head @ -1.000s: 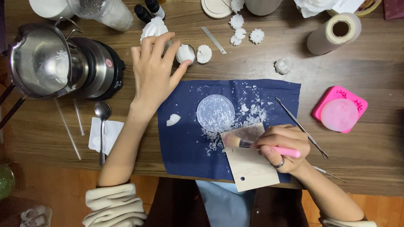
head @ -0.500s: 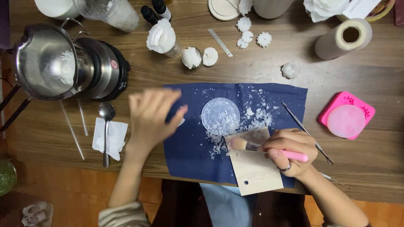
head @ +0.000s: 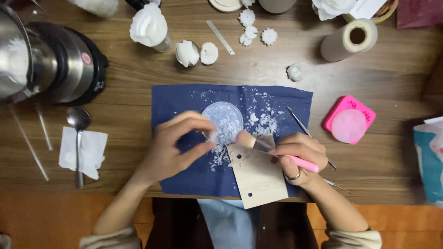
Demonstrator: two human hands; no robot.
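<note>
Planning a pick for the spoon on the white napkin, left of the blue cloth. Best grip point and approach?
Probably the handle of the spoon, around its middle over the white napkin. It lies flat, bowl toward the steel pot, handle running toward the table's near edge. Come from above, pinching across the thin handle; the lower end overhangs the napkin, leaving some room. Neither the left hand nor the right hand is near it.

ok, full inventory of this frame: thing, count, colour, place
cloth: 1, navy, table centre
dish: 1, clear, on cloth
flakes: many, white, on cloth
card: 1, tan, cloth's near edge
brush: 1, pink handle, in right hand
mould: 1, pink, right
roll: 1, beige, top right
pot: 1, steel and black, top left
spoon: 1, silver, on napkin
left hand: over cloth, fingers pinched near dish
right hand: holds brush
</note>
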